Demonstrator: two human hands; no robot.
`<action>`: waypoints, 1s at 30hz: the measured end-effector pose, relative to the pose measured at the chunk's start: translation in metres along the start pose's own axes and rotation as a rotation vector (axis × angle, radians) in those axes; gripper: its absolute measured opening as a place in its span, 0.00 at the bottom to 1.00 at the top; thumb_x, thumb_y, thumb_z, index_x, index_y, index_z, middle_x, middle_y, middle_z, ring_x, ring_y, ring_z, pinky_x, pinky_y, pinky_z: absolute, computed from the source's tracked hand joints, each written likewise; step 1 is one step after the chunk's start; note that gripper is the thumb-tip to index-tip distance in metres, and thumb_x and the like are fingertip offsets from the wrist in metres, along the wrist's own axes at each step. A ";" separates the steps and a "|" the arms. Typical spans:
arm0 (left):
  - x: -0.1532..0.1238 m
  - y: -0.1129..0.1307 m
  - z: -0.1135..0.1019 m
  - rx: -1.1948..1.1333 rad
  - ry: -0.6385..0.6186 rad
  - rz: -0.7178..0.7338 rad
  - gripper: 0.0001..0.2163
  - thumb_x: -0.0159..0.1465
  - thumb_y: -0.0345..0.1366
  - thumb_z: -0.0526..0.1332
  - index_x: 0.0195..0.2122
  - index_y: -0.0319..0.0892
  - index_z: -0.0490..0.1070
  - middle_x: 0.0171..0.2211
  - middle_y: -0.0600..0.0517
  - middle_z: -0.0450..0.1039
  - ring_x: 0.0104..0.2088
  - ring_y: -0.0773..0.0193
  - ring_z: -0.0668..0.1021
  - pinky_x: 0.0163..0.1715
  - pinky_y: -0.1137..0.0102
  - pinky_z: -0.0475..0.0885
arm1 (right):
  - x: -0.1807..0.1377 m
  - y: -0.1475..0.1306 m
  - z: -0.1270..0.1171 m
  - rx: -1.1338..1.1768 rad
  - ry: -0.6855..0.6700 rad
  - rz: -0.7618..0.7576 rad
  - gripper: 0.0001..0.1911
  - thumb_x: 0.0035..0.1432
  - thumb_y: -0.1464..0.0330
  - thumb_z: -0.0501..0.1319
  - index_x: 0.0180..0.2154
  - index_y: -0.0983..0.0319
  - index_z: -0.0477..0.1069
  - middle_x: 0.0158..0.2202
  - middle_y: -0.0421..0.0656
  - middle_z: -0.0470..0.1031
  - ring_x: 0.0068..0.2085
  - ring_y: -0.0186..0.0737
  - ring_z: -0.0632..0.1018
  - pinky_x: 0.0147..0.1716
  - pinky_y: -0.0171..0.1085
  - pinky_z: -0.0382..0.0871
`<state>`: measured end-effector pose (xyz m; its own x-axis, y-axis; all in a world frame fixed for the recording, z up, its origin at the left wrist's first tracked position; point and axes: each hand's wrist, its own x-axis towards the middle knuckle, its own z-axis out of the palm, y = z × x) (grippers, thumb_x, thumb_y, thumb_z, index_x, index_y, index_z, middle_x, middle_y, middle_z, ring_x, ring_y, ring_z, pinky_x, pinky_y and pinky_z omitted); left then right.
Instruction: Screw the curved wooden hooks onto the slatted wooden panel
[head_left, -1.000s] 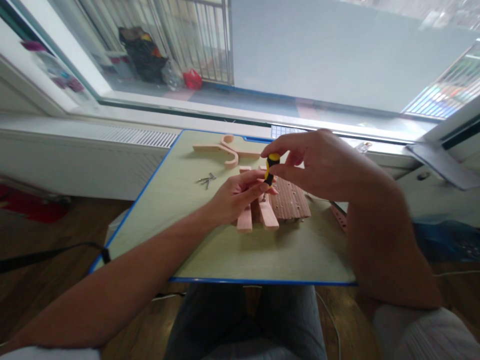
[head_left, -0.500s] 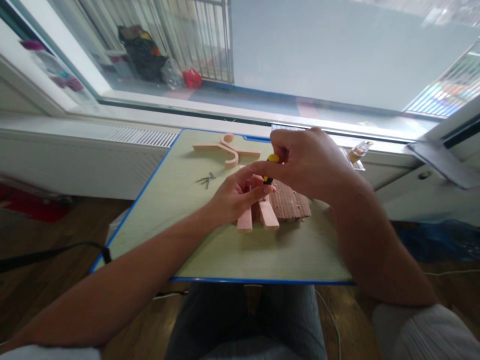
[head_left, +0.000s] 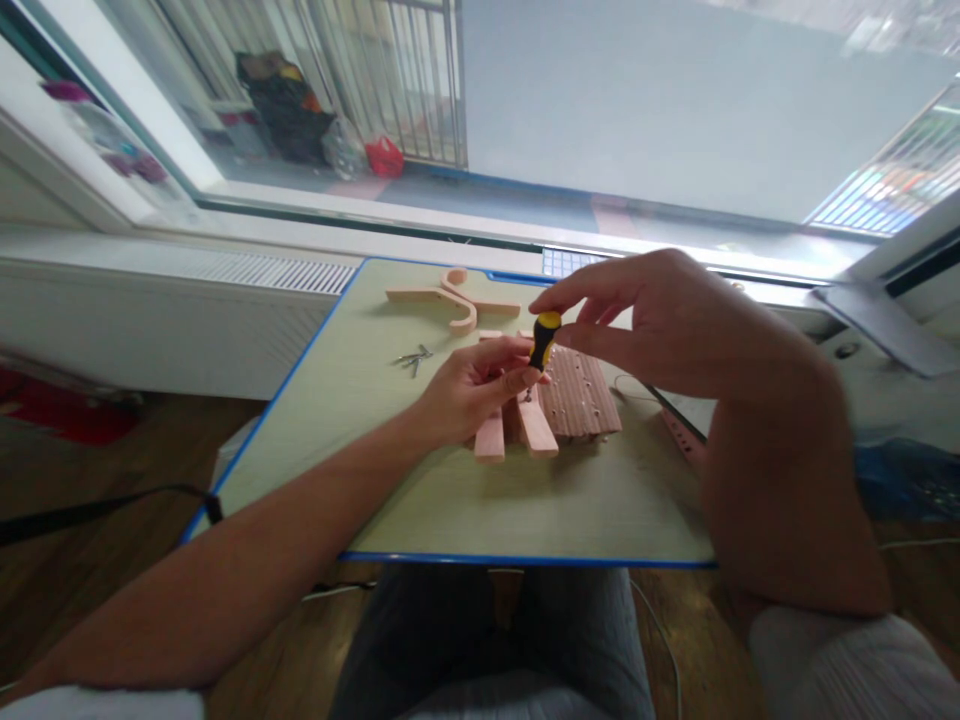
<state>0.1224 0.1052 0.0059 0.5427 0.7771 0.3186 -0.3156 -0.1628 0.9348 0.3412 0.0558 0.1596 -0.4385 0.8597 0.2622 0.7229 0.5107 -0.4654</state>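
Observation:
My right hand pinches the top of a small yellow and black screwdriver between thumb and fingertips, its shaft pointing down at the wooden parts. My left hand is curled around the wooden slats and steadies them near the screwdriver's tip. A ridged wooden board with holes lies joined to the slats on the right. Everything rests on the pale green table.
Curved wooden pieces lie at the table's far edge. A few loose screws sit left of my left hand. A pink strip lies right of the board. A window sill and window run beyond the table.
My right hand turned on the screwdriver: half a second ago its fingers wrapped over the handle, now they have re-opened to a fingertip pinch. The left hand stayed on the slats.

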 end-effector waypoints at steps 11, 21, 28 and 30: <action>-0.002 0.008 0.003 0.102 -0.020 -0.037 0.15 0.69 0.49 0.75 0.46 0.42 0.89 0.43 0.46 0.86 0.38 0.64 0.83 0.31 0.73 0.76 | 0.000 -0.004 -0.003 -0.063 0.002 0.041 0.02 0.64 0.66 0.72 0.37 0.55 0.86 0.34 0.41 0.86 0.34 0.43 0.81 0.36 0.44 0.74; 0.000 -0.004 0.000 0.048 0.032 0.004 0.13 0.63 0.40 0.81 0.47 0.46 0.86 0.40 0.52 0.87 0.36 0.69 0.83 0.36 0.74 0.77 | 0.003 0.002 -0.003 -0.057 -0.009 0.047 0.09 0.64 0.58 0.74 0.37 0.56 0.85 0.35 0.43 0.86 0.35 0.43 0.81 0.34 0.45 0.75; 0.001 -0.010 -0.003 0.041 0.053 0.018 0.17 0.62 0.45 0.82 0.49 0.46 0.88 0.48 0.48 0.87 0.43 0.62 0.86 0.45 0.67 0.83 | -0.001 0.002 -0.009 0.074 -0.007 -0.046 0.13 0.67 0.65 0.70 0.50 0.58 0.89 0.41 0.41 0.90 0.36 0.39 0.84 0.38 0.41 0.79; 0.001 -0.010 -0.003 0.045 0.048 0.008 0.17 0.63 0.46 0.81 0.50 0.46 0.88 0.48 0.47 0.87 0.43 0.61 0.86 0.45 0.67 0.83 | 0.000 -0.001 -0.008 0.060 -0.004 -0.041 0.10 0.68 0.66 0.69 0.46 0.58 0.90 0.39 0.39 0.90 0.35 0.39 0.83 0.39 0.41 0.80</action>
<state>0.1234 0.1093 -0.0034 0.5023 0.8035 0.3196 -0.2842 -0.1957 0.9386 0.3445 0.0552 0.1670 -0.4693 0.8378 0.2791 0.6707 0.5437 -0.5045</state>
